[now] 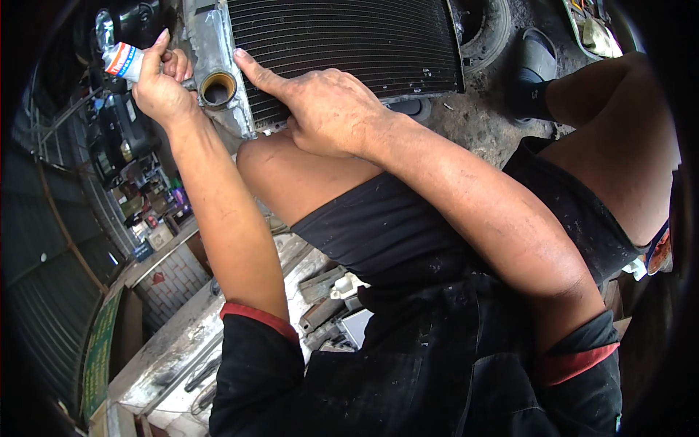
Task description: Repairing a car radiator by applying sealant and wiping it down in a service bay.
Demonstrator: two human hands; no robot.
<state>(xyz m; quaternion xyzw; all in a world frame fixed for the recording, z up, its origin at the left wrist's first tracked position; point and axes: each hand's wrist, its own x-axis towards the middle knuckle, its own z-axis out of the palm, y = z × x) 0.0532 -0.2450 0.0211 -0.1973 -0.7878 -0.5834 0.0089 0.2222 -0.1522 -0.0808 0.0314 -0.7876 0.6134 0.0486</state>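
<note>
A radiator (342, 44) with dark, finely ribbed core lies in front of me at the top of the head view. Along its left side runs a grey metal end tank (207, 36) with a round pipe neck (218, 89), brownish inside. My left hand (166, 87) is closed around a squeeze tube (125, 61), white, orange and blue with a silvery crumpled end, held beside the end tank. My right hand (328, 108) stretches its index finger to the seam between tank and core, the fingertip touching there. Its other fingers curl under and are partly hidden; I see nothing in them.
My bare knee (266, 164) is close below the radiator. A tyre (495, 33) and my shoe (537, 54) are on the dirty floor to the right, with a tray (601, 33) of items beyond. Cluttered shelves (156, 211) and a whitish bench (167, 364) stand left.
</note>
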